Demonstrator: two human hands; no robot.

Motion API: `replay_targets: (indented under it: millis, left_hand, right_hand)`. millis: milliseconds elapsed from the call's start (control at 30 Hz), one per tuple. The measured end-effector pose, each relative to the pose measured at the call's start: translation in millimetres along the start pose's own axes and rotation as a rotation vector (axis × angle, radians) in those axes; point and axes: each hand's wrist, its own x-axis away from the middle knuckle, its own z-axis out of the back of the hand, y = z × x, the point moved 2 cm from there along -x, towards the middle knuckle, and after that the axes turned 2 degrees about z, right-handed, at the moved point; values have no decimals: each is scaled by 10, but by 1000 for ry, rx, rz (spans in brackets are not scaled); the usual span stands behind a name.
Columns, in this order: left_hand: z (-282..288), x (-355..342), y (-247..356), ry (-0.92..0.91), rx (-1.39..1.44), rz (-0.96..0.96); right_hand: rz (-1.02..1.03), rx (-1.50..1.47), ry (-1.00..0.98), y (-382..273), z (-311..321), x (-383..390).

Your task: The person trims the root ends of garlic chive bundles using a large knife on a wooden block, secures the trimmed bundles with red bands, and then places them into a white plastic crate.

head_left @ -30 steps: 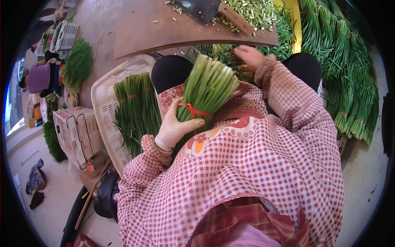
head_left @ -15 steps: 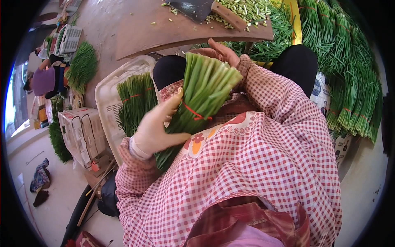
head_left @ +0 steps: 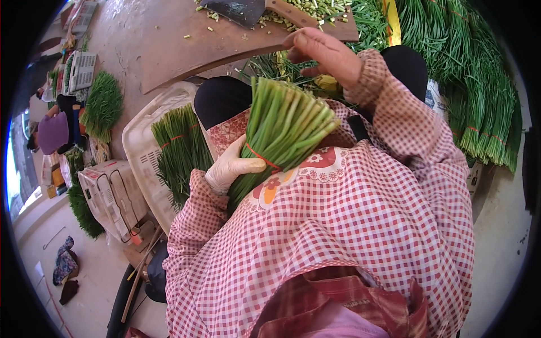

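From my remote seat I take the brown counter [head_left: 186, 62] as my landmark, the broadest thing near the hands. Right of it lies a large heap of long green bundles [head_left: 484, 107]. On its near side, toward its left end, I have a white crate [head_left: 138, 132] with tied green stalks [head_left: 180, 152] standing in it.

The held bunch [head_left: 287, 115] is on the near side of the counter too, in front of the person's body and apart from the counter's edge. Its long axis runs aslant: the pale cut ends fan up toward the counter and to the right, the leafy ends slope away from it, down to the left.

The left hand [head_left: 231, 166], gloved, is the nearer one, and its grip is closed around the bunch from the left, thumb across the front, fingers mostly hidden behind. The right hand [head_left: 329, 53] is raised at the counter's near edge, above the cut ends and apart from them, elbow bent, fingers curled leftward; whether its grip pinches anything, I cannot tell.

On the counter I make out a cleaver [head_left: 239, 10]. Below the counter, beside the left thumb, a thin red band [head_left: 262, 158] circles the bunch. Smallest are the chopped bits [head_left: 324, 8] on the counter.
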Motion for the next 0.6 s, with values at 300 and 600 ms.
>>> replay_targets:
  millis: [300,600]
  left_hand:
    - [-224,-13,86,172,130,39]
    - [-189,-24,-20,205,117,38]
  right_hand:
    - [173,208,-389,109,-185,157]
    - [325,793,-184,-109,-149,155]
